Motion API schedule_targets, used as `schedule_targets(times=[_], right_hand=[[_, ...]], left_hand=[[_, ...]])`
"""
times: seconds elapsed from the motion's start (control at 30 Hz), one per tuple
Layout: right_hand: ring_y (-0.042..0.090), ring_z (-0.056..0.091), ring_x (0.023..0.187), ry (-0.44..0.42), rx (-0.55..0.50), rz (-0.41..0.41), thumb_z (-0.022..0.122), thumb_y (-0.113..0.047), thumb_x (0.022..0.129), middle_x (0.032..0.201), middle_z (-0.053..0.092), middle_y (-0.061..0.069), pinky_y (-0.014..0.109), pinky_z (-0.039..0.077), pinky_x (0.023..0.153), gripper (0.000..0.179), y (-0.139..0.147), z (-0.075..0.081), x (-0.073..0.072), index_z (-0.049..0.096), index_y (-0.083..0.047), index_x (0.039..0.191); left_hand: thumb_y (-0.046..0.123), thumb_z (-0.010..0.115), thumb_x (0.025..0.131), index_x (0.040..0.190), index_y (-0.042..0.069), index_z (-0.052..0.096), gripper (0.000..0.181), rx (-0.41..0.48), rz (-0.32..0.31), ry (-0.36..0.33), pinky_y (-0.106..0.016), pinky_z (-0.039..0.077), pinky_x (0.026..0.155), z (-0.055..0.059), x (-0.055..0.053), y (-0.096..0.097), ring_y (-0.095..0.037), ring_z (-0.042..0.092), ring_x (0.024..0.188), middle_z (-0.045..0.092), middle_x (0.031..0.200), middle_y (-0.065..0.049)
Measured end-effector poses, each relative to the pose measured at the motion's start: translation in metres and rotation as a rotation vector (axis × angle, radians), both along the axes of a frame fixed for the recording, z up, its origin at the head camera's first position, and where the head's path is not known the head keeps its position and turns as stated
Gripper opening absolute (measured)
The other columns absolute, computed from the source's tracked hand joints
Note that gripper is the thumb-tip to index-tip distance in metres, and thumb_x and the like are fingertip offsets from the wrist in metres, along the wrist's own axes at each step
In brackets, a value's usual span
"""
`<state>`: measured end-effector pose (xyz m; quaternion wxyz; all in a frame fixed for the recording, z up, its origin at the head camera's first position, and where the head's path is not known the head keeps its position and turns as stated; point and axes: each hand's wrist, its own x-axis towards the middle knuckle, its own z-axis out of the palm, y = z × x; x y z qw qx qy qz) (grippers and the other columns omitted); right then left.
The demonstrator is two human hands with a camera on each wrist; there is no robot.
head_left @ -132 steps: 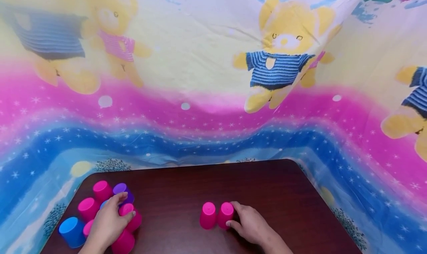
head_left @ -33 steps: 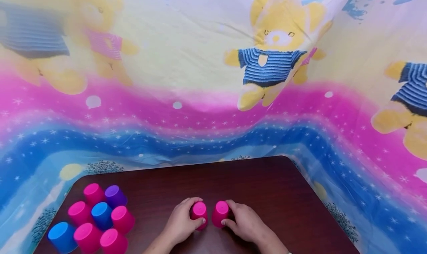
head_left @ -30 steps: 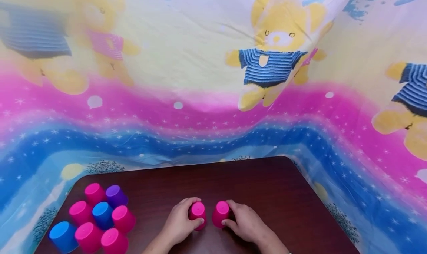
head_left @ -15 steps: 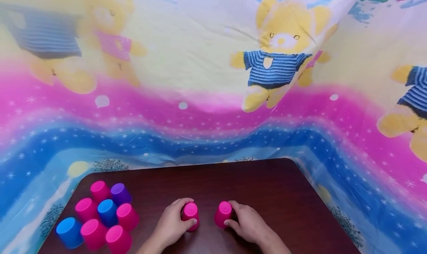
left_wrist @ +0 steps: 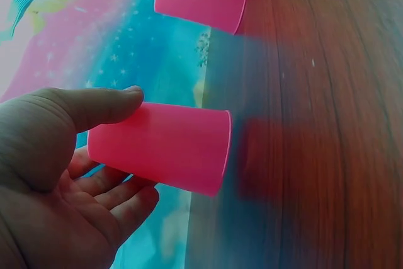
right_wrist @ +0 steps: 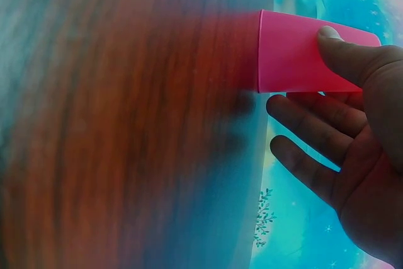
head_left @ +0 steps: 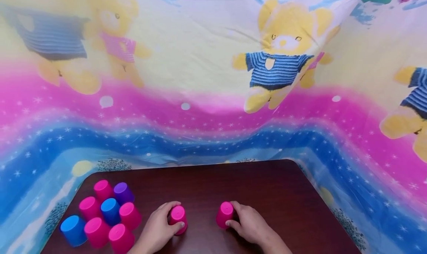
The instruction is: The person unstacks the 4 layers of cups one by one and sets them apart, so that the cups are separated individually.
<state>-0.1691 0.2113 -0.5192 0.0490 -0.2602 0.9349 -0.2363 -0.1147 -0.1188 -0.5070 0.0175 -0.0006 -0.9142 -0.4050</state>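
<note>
Pink upturned cup [head_left: 178,218] is gripped by the left hand [head_left: 156,231], thumb and fingers curled round its side, on the dark wooden desk [head_left: 267,183]. A second pink cup [head_left: 225,214] is held likewise by the right hand [head_left: 251,225]. Both cups stand between the hands, apart. A cluster of cups [head_left: 101,217] stands beyond the left hand's outer side.

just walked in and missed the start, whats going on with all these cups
A person sits at a dark wooden table with a hand on each of two upside-down pink cups. The left hand holds the left pink cup; the right hand holds the right pink cup, with a gap between the two. At the table's left sits a cluster of upside-down cups: mostly pink, two blue, one purple.
</note>
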Motion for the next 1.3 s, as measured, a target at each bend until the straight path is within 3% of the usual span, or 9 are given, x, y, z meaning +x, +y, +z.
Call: schedule_targets(times=[0.47, 0.8, 1.3], right_hand=[[0.013, 0.069, 0.108, 0.006, 0.001, 0.008, 0.075, -0.041, 0.096, 0.117, 0.071, -0.008, 0.04, 0.059, 0.088, 0.052, 0.001, -0.003, -0.001, 0.057, -0.016, 0.138], [0.014, 0.069, 0.108, 0.005, 0.005, 0.003, 0.075, -0.041, 0.095, 0.118, 0.071, -0.008, 0.041, 0.059, 0.089, 0.053, 0.002, -0.001, -0.001, 0.057, -0.016, 0.138], [0.015, 0.069, 0.107, 0.017, 0.011, -0.004, 0.076, -0.04, 0.095, 0.117, 0.071, -0.007, 0.042, 0.059, 0.089, 0.052, 0.0, -0.001, 0.001, 0.058, -0.015, 0.137]], left_hand=[[0.027, 0.095, 0.073, 0.138, 0.01, 0.062, 0.075, -0.032, 0.112, -0.157, -0.055, 0.061, 0.086, 0.003, 0.018, -0.039, -0.036, 0.063, 0.114, 0.066, 0.129, -0.013], [0.033, 0.094, 0.074, 0.138, 0.005, 0.061, 0.077, -0.098, 0.149, -0.134, -0.058, 0.059, 0.085, 0.0, 0.035, -0.066, -0.04, 0.066, 0.11, 0.067, 0.126, -0.017], [0.037, 0.093, 0.075, 0.14, 0.001, 0.058, 0.082, -0.144, 0.182, -0.168, -0.059, 0.06, 0.081, -0.001, 0.041, -0.089, -0.048, 0.063, 0.109, 0.064, 0.127, -0.026]])
